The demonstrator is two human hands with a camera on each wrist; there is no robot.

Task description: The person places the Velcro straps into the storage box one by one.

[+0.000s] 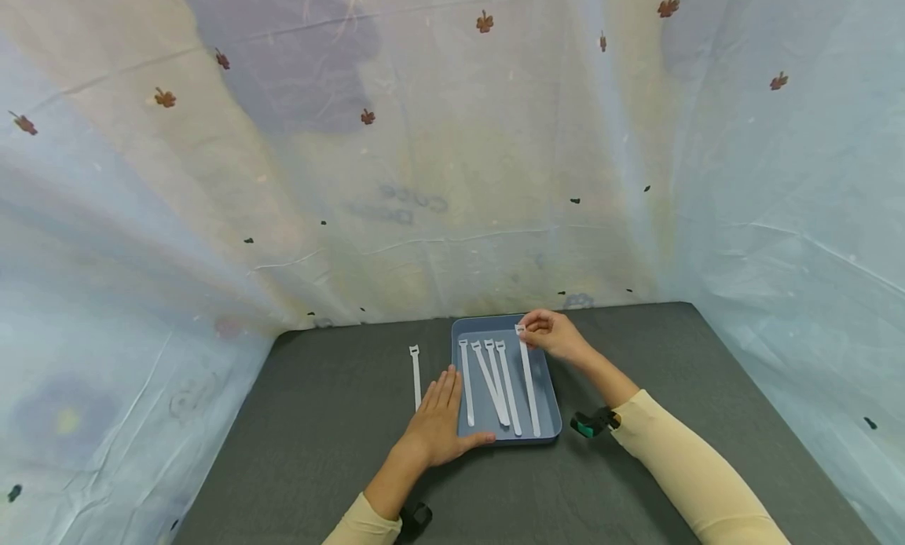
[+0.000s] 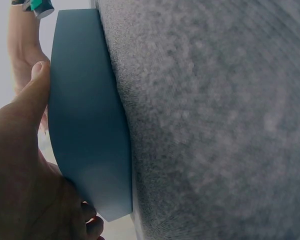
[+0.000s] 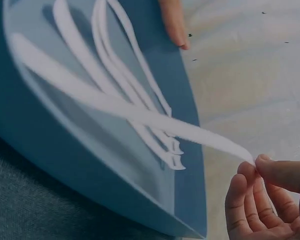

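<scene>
My right hand (image 1: 557,338) pinches the slotted end of a white cable tie strap (image 1: 529,384) between thumb and fingertips, at the back right of a blue tray (image 1: 547,396). In the right wrist view, the held strap (image 3: 155,119) slants over the others, its far end at the tray's rim. Several more white straps (image 1: 467,384) lie lengthwise in the tray, slotted heads toward the back. My left hand (image 1: 437,426) rests on the tray's left front corner, fingers straight and thumb along the front rim. The left wrist view shows that thumb against the tray's outer wall (image 2: 85,90).
Another white strap (image 1: 416,376) lies on the dark grey table (image 1: 339,419) left of the tray, its lower end hidden behind my left hand. Pale patterned sheeting (image 1: 452,184) hangs around the table's back and sides.
</scene>
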